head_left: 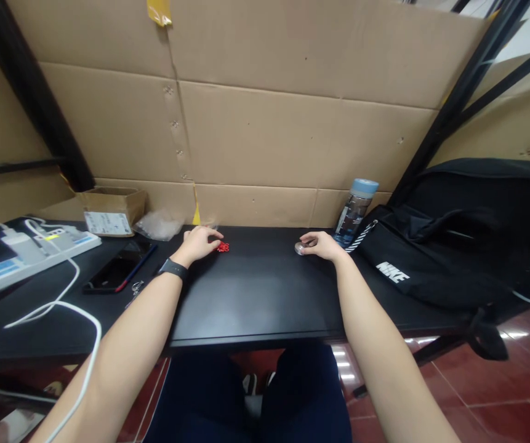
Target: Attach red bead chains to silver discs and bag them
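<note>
1. The left hand (pixel 199 242) rests low at the desk (pixel 255 295), fingertips by the red bits (pixel 223 247). Its fingers are bent; I cannot tell whether they grip the bits or only touch them.
2. The right hand (pixel 324 245) holds the small, clear, round piece (pixel 300 248) between thumb and fingers, a narrow pinch just above or on the desk.
3. The red bits lie left of centre and the piece right of centre, well apart, with bare desk between.
4. For the piece, a light pinch at its sides seems best; it looks smooth and could slip.
5. For the bits, gathered fingertips should work better than a flat palm, since small parts may scatter.
6. Mind the right hand's surroundings: the bottle (pixel 354 212) stands just behind it, and the bag (pixel 412 246) is near.
7. A white cable (pixel 56 302) crosses in front of the left forearm (pixel 130 344); slow arm moves should avoid a snag.
</note>
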### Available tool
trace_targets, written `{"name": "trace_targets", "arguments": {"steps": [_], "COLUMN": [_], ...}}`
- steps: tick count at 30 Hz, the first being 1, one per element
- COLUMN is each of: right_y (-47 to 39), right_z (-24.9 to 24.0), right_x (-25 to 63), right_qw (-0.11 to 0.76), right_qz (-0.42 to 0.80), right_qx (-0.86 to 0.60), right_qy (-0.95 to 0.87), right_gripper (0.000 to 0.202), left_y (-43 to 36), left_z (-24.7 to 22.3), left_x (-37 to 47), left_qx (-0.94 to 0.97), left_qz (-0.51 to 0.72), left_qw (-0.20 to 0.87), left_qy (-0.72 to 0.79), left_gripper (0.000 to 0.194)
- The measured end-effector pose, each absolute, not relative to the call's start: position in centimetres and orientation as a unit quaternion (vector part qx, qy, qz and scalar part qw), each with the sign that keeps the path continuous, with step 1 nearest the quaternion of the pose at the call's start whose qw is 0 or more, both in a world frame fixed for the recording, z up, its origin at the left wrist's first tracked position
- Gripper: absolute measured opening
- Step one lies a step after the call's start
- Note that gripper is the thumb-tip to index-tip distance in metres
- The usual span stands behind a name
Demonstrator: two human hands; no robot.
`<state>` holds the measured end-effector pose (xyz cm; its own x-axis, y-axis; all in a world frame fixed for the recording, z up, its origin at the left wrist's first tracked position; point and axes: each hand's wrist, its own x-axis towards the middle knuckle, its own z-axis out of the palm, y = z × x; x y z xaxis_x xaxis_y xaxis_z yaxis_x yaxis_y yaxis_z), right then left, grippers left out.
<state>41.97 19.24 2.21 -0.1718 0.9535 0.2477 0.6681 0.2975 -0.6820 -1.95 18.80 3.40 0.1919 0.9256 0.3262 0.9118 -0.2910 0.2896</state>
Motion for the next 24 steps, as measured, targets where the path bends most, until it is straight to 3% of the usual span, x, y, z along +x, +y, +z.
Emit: {"name": "trace_targets", "arguments": {"steps": [8, 17, 24], "right_y": [18.8, 18.7, 18.7], "right_z": [2.6, 2.6, 2.7], "right_x": [41.7, 41.0, 41.4], "right_qw": [0.315, 0.295, 0.287], "right_qz": [0.177, 0.175, 0.180], "right_qx": [-0.562, -0.563, -0.558], "right_qy": [-0.744, -0.752, -0.757], "right_gripper": [0.051, 0.048, 0.049], "left_y": [18.5, 18.7, 18.0], "left_z": [3.4, 3.0, 3.3], "left_x": [-1.2, -0.3, 0.4], "left_qx": [0.824, 0.836, 0.798], "left_qz": [0.189, 0.178, 0.187], "left_qw": [0.000, -0.005, -0.003], "left_qy": [0.535, 0.518, 0.573], "left_gripper": [0.024, 0.010, 0.025]}}
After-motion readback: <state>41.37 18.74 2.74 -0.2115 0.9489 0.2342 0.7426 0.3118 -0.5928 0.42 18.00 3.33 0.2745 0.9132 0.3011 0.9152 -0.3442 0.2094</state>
